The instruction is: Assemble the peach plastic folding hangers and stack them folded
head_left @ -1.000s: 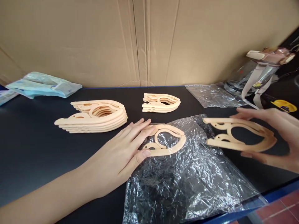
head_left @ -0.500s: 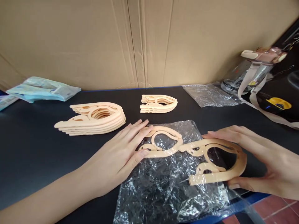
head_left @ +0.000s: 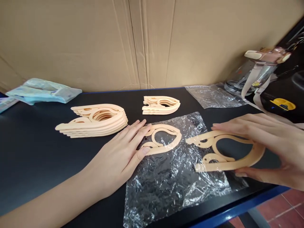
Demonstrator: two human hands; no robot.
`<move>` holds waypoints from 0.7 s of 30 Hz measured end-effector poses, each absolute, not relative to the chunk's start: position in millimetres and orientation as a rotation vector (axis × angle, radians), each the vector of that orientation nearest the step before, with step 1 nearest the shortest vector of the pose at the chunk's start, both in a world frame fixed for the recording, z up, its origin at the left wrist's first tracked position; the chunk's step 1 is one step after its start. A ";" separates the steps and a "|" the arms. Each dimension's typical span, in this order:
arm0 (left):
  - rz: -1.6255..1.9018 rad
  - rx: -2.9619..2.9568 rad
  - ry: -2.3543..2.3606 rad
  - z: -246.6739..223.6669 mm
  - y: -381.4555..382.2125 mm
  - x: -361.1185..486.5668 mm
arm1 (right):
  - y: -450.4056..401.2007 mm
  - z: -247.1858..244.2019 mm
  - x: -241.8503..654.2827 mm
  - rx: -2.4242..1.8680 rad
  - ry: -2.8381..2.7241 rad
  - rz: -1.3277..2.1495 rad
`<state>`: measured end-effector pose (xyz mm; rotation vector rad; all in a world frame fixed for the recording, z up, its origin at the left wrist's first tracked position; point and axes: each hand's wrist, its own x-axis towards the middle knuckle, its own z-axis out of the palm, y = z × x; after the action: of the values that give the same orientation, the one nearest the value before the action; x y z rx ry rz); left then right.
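My left hand [head_left: 118, 158] lies flat, fingers stretched, over the left part of a folded cream plastic piece [head_left: 174, 146] on a crumpled clear plastic bag [head_left: 163, 190]. With thumb and fingers on its curved end, my right hand [head_left: 263, 148] holds a second folded cream piece [head_left: 237, 164] above the bag's right side. A gap separates the two pieces. Left of the bag sits a larger stack of such pieces [head_left: 95, 126], and a smaller stack [head_left: 161, 109] stands behind it.
A second clear bag [head_left: 206, 96] lies at the back right beside a strapped bottle [head_left: 256, 72]. A light blue packet [head_left: 42, 91] rests at the back left. Cardboard [head_left: 83, 44] rises behind the black table [head_left: 28, 152].
The piece in my right hand has moved right and slightly up, apart from the other piece. The bag and the piece beneath my left hand have shifted slightly.
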<state>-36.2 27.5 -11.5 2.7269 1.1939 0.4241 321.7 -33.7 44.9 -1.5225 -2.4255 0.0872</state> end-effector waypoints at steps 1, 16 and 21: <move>0.419 2.736 1.184 -12.3 28.7 -37.1 | -30.4 43.9 316.2 -1.463 -2.511 0.113; 0.430 2.786 1.131 -17.7 30.5 -43.4 | -18.8 26.9 326.9 -1.445 -2.502 0.450; 0.401 2.811 1.191 -16.4 28.0 -41.6 | -30.3 20.9 302.9 -1.525 -2.402 0.450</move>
<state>-41.6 28.0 -16.4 2.8113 1.1910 0.4013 302.9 -30.3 20.9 -1.5247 -2.4024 0.4501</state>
